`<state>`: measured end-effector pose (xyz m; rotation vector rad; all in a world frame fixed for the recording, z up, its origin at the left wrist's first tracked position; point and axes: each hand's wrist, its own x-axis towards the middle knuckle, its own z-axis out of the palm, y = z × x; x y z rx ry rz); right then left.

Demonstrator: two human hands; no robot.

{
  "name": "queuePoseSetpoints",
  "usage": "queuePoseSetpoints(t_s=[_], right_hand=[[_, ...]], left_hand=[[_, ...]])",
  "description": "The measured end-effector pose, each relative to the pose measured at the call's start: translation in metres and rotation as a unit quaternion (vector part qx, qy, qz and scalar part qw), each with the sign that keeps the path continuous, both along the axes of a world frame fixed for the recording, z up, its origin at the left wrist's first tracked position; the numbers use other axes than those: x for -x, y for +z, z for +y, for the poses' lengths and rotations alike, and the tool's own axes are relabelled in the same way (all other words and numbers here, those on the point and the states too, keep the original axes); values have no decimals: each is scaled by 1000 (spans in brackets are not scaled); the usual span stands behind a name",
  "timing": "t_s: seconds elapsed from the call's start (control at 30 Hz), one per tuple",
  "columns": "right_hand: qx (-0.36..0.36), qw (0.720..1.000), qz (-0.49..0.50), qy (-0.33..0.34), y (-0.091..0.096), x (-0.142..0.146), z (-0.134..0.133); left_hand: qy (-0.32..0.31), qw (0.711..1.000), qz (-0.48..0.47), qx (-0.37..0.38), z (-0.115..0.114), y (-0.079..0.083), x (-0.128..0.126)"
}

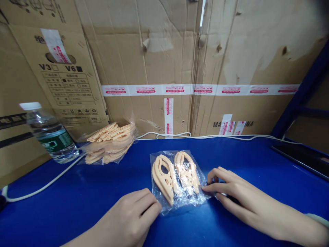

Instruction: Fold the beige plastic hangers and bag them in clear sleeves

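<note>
A clear plastic bag (177, 178) holding two peach-coloured plastic pieces lies flat on the blue table (77, 199). My left hand (133, 214) rests on the table at the bag's lower left corner, fingers curled, touching its edge. My right hand (228, 192) lies at the bag's right edge, fingers stretched toward it and fingertips pressing on the plastic.
A second bag (110, 144) stuffed with several more peach pieces lies at the back left. A water bottle (50, 133) stands left of it. A white cable (205, 136) runs along the cardboard boxes (154, 61) behind. A dark flat tablet (303, 156) sits far right.
</note>
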<state>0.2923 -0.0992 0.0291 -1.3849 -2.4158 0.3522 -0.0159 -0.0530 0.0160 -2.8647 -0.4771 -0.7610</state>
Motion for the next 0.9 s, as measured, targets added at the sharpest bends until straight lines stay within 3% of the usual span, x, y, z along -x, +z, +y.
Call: queuePoseSetpoints(t_s=[0.37,0.53,0.67,0.77,0.9], right_hand=[[-29,995,-95,17,3,1,35],[-51,976,-205,53,18,12,74],[-65,966,-231,94,30,33,113],[-88,964,-221,119,33,57,135],[-132,965,-172,149,33,88,147]], left_hand=[[-44,998,-37,-35,-8,-17,-7],[-82,995,-15,-58,-6,-21,-16],[-67,993,-15,-92,-2,-26,-22],[-54,994,34,-86,0,-18,-35],[30,990,137,-30,13,4,-63]])
